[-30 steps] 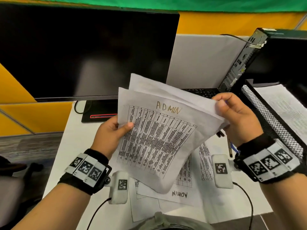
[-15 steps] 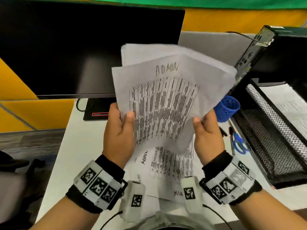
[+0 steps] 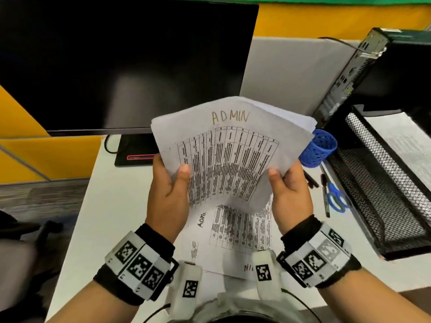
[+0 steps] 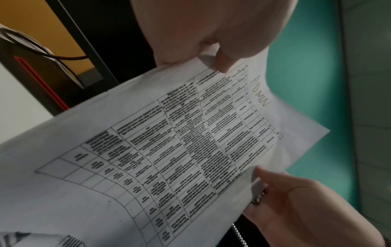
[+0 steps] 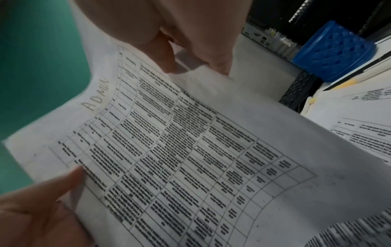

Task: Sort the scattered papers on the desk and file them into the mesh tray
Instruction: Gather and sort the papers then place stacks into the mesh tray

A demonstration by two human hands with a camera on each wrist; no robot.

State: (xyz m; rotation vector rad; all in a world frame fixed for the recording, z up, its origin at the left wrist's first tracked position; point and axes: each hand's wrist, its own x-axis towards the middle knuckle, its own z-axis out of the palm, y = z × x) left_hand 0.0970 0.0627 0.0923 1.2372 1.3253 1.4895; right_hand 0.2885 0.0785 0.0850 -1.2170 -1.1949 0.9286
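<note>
I hold a small stack of printed sheets (image 3: 231, 150) upright above the desk; its top sheet carries a table and the handwritten word ADMIN. My left hand (image 3: 169, 187) grips the stack's left edge, thumb on the front. My right hand (image 3: 288, 190) grips the right edge the same way. The same stack (image 4: 180, 142) fills the left wrist view and, as the stack (image 5: 180, 150), the right wrist view. More printed papers (image 3: 238, 229) lie flat on the desk under my hands. The black mesh tray (image 3: 382, 183) stands at the right, with a sheet (image 3: 405, 141) in its upper tier.
A dark monitor (image 3: 116, 66) stands at the back left and a computer case (image 3: 373, 73) at the back right. A blue mesh pen cup (image 3: 319, 148) lies tipped beside the tray, with pens (image 3: 325, 194) and blue-handled scissors (image 3: 335, 197) next to it.
The stack turned from tilted to upright and squared between both hands. My right hand slid from the upper right corner down to the lower right edge.
</note>
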